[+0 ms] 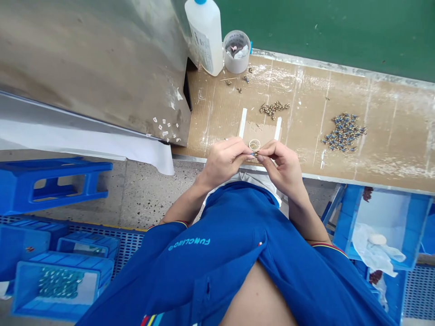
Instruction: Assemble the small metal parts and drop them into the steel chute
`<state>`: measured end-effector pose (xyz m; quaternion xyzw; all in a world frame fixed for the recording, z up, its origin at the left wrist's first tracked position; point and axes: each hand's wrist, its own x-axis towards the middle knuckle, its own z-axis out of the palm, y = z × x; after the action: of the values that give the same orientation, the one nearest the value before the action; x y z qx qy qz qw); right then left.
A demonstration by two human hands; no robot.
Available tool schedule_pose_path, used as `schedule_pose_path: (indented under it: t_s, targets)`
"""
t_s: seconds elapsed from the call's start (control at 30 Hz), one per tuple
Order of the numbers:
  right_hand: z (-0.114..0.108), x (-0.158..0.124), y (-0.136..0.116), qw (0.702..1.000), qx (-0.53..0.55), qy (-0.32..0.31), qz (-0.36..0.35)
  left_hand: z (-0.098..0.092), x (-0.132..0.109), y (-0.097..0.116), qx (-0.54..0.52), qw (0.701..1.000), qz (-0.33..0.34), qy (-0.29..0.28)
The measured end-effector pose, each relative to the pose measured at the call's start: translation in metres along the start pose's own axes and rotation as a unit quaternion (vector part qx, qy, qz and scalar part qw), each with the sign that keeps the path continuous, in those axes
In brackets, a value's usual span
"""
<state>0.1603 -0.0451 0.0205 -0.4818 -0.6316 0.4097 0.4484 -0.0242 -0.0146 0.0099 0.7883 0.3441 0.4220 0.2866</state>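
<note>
The left hand (222, 162) and the right hand (280, 165) are close together at the near edge of the bench (384, 97), above a cardboard square (261, 136) that sits between two white tape strips (242, 122). The fingers (243, 151) of both hands are closed in a tight pinch on a small blue and metal part (255, 155), but it is too small to tell if this is one piece or two. A thin gold ring (254, 145) is just beyond the fingertips, and I cannot tell if it touches them. To the far right of the hands lies a small pile of brass parts (274, 108), and more right is a bigger pile of blue and metal parts (344, 132). At the far left of the bench stand a white plastic bottle (205, 34) and a cup (237, 52) with tissue inside
</note>
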Motion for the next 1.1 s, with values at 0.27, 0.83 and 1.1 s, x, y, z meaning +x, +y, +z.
schedule_pose_path:
  t_s: [0.27, 0.83, 1.1]
  targets:
    - [-0.004, 0.007, -0.009, 0.998, -0.033, -0.052, -0.015, -0.008, 0.003, 0.007, -0.030, 0.999, -0.034, -0.004]
    - [-0.005, 0.002, -0.004, 0.996, 0.051, -0.053, 0.054, -0.004, 0.000, 0.006, -0.062, 0.996, -0.058, -0.025]
    - [-0.003, 0.001, -0.003, 0.984, 0.134, -0.012, 0.120, -0.002, 0.001, 0.009, -0.031, 0.999, -0.036, 0.006]
